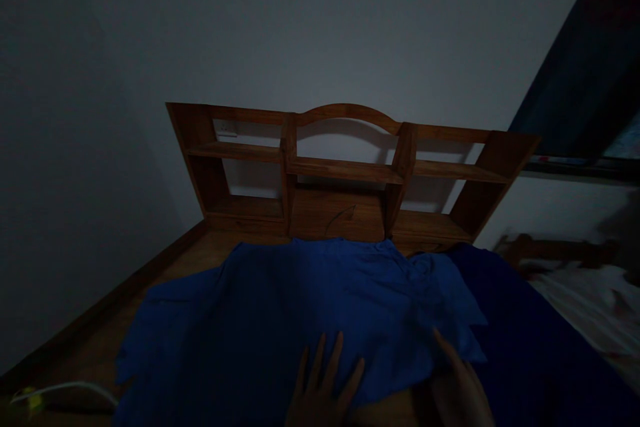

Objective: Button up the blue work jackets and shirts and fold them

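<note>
A blue cloth [310,300], shaped somewhat like a garment with its corners jutting out on both sides, lies spread over a wooden surface with creases toward its right end. My left hand [323,387] rests flat on the near part of this cloth, fingers spread. Farther right, my right hand [463,383] is at the cloth's lower right edge. One of its fingers stretches out over the fabric; its other fingers are lost in the dark. I see nothing held in either hand.
A wooden headboard with shelves [345,170] stands against the wall beyond the cloth. Dark blue fabric [530,340] lies to the right, with whitish bedding [590,300] past it. At lower left is a pale cable [75,385]. The room is dim.
</note>
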A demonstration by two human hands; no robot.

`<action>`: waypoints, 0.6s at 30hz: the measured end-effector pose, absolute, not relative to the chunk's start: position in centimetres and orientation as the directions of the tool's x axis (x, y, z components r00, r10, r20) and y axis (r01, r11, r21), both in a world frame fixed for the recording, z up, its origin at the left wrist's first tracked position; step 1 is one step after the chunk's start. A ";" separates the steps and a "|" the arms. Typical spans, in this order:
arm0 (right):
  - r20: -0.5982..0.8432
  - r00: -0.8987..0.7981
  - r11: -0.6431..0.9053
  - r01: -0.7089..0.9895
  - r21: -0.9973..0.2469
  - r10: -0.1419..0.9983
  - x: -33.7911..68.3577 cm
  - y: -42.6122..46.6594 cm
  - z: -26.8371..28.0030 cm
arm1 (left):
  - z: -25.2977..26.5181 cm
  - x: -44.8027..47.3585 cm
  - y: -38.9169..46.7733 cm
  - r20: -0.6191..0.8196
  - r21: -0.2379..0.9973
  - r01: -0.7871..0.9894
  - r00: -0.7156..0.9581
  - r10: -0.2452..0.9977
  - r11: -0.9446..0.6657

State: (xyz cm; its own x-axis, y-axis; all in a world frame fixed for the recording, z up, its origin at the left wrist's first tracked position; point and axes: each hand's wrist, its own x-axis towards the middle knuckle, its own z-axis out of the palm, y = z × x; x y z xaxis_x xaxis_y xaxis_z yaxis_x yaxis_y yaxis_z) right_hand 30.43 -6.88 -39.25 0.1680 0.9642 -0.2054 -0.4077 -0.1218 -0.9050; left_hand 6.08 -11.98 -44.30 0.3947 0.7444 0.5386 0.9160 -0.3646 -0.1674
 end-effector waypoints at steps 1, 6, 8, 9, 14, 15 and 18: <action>-0.227 0.156 -0.138 -0.441 -0.887 0.961 30.0 -6.7 -38.8 | -44.7 6.2 -12.3 0.545 -0.171 0.919 0.388 0.743 -0.355; -0.327 0.117 -0.227 -0.507 -0.832 0.938 30.5 -5.3 -39.1 | -46.4 7.1 -13.2 0.545 -0.089 0.964 0.256 0.798 -0.249; -0.373 0.163 -0.250 -0.499 -0.830 0.913 31.5 -4.5 -39.7 | -47.0 7.3 -13.3 0.557 -0.030 0.973 0.205 0.805 -0.227; -0.380 0.191 -0.248 -0.489 -0.836 0.905 31.9 -4.2 -39.7 | -47.3 7.3 -13.4 0.569 -0.001 0.974 0.186 0.801 -0.226; -0.178 0.167 -0.090 -0.431 -0.898 0.970 30.8 -3.6 -36.0 | -48.8 7.5 -13.6 0.632 0.075 0.984 0.077 0.772 -0.160; -0.130 0.148 -0.055 -0.427 -0.902 0.980 29.6 -3.6 -34.6 | -48.9 7.7 -13.7 0.640 0.079 0.987 0.055 0.767 -0.137; 0.001 0.134 0.058 -0.422 -0.905 0.991 23.7 -3.5 -30.3 | -47.9 7.9 -14.2 0.640 0.087 0.992 0.013 0.768 -0.089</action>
